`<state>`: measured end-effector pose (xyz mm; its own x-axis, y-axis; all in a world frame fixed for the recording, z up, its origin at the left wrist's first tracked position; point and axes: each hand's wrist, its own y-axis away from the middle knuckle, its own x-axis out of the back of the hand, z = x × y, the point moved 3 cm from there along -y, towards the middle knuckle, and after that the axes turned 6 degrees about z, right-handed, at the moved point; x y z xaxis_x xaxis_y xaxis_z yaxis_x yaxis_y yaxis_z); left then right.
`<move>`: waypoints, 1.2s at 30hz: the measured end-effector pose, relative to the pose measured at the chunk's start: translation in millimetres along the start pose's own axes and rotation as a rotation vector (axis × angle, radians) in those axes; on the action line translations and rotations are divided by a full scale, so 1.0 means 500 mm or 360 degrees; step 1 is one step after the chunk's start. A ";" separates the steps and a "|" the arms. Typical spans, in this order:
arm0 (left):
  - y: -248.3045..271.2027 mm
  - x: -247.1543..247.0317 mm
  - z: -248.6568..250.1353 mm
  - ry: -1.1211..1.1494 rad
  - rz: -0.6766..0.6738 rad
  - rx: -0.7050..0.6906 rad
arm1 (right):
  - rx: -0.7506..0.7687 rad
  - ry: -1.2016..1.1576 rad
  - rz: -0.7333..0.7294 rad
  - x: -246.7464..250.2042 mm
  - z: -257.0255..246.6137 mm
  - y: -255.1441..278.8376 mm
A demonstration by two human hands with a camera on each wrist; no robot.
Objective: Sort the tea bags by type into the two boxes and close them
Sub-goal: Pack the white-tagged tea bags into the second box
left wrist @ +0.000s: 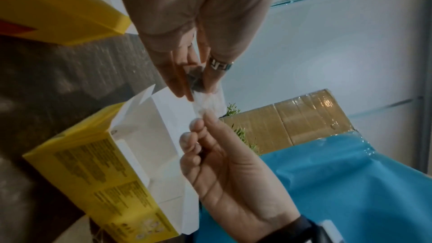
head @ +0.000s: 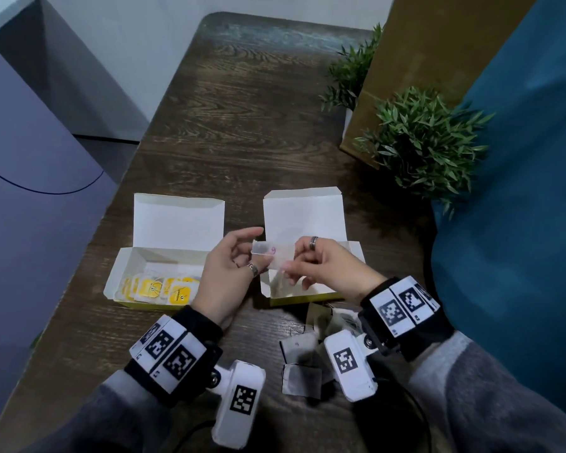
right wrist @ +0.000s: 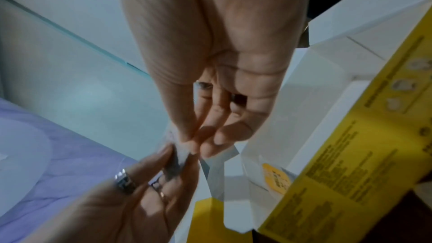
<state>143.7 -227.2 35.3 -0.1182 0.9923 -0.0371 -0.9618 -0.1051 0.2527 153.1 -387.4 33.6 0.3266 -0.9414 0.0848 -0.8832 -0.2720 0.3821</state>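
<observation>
Both hands hold one translucent white tea bag (head: 273, 257) in the air above the right box (head: 303, 297). My left hand (head: 249, 256) pinches its left end and my right hand (head: 298, 262) pinches its right end. The wrist views show the same: the left hand's fingertips (left wrist: 184, 88) and the right hand's fingertips (right wrist: 187, 141) close on the tea bag (left wrist: 208, 103). The left box (head: 120, 276) stands open and holds several yellow-tagged tea bags (head: 164, 289). Both lids stand up. Most of the right box's inside is hidden by my hands.
Several loose pale tea bags (head: 303, 361) lie on the dark wooden table (head: 242, 125) in front of the right box, partly under my right wrist. Two potted plants (head: 422, 142) and a cardboard panel (head: 422, 44) stand at the back right. A blue cushion (head: 520, 223) borders the right edge.
</observation>
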 end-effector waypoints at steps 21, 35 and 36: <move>-0.030 -0.025 -0.086 -0.1216 -0.0145 -0.0204 | -0.0177 0.1185 0.0091 -0.030 0.055 -0.040; -0.032 -0.017 -0.085 -0.1108 -0.0073 -0.0224 | 0.0050 0.0995 0.0254 0.024 0.030 0.013; -0.029 -0.015 -0.080 -0.1114 -0.0040 -0.0289 | 0.0079 0.0981 0.0280 0.031 0.028 0.020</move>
<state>148.9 -235.8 -6.9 0.0318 0.7974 0.6026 -0.9952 -0.0305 0.0929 144.8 -407.6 25.8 0.2959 -0.6893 0.6612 -0.9509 -0.1466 0.2727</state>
